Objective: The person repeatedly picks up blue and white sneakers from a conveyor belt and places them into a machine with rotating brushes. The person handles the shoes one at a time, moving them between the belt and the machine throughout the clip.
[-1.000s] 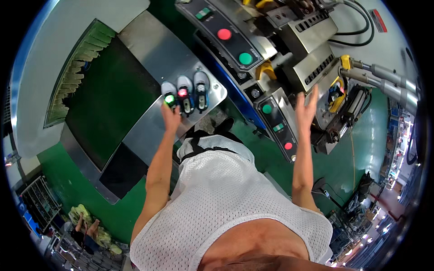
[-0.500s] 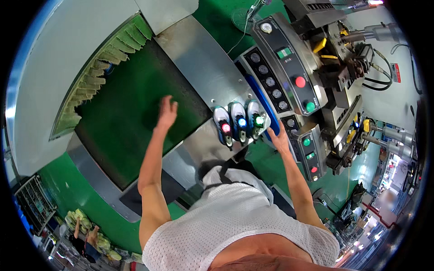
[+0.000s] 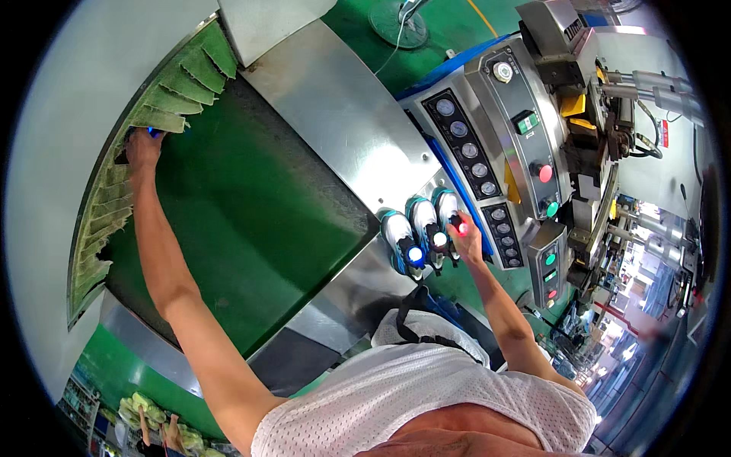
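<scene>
My left hand [image 3: 143, 149] reaches across the green conveyor belt [image 3: 228, 228] to the curtain of green flaps [image 3: 171, 100] at the machine opening. Its fingertips are hidden by the flaps, beside a small glowing blue spot. Three white shoes with teal and black trim stand side by side on the metal ledge: a left shoe [image 3: 397, 232], a middle shoe [image 3: 422, 215] and a right shoe [image 3: 445, 202]. Coloured lights shine on them. My right hand [image 3: 467, 242] is closed on the near, dark end of the right shoe, by a red light.
Right of the shoes stand a control panel [image 3: 525, 137] with buttons, a row of gauges [image 3: 464, 137] and a press [image 3: 586, 114] with metal cylinders. A fan base [image 3: 400, 29] is on the green floor. A person's arms show at lower left, by yellow-green bags [image 3: 145, 411].
My left hand has moved from above the belt, far left to the flaps. My right hand has gone from the blue panel edge to the right shoe. The view has shifted.
</scene>
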Tool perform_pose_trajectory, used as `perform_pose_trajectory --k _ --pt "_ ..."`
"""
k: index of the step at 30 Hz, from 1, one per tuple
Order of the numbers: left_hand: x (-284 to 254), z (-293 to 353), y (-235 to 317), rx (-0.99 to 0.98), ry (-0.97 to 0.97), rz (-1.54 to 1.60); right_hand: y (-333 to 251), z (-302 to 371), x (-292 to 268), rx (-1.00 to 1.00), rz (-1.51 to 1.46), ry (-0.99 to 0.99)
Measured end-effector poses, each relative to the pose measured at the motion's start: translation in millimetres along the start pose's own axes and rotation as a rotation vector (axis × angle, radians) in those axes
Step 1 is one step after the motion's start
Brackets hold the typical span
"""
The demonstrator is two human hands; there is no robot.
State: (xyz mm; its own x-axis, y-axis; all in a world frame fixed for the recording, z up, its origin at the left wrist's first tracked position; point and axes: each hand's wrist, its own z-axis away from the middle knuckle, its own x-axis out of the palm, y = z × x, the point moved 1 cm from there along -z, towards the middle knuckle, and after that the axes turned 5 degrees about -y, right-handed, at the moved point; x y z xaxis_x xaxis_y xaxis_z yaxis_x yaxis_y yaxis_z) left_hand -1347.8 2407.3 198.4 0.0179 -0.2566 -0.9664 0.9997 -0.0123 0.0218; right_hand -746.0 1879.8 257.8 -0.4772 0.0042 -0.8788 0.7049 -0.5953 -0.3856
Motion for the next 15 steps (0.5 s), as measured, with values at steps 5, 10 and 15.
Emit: perform_pose_trajectory --k 5,10,15 --pt "5 93 31 0.258 0.125 -0.142 -6 -5 4 -0.08 -0.084 -0.025" --pt "4 237 120 0.312 -0.21 -0.069 -27 -11 -14 -0.059 -0.197 -0.154" --pt "30 333 175 0.337 -0.318 0.261 -1 -21 -19 -0.159 -0.27 -0.278"
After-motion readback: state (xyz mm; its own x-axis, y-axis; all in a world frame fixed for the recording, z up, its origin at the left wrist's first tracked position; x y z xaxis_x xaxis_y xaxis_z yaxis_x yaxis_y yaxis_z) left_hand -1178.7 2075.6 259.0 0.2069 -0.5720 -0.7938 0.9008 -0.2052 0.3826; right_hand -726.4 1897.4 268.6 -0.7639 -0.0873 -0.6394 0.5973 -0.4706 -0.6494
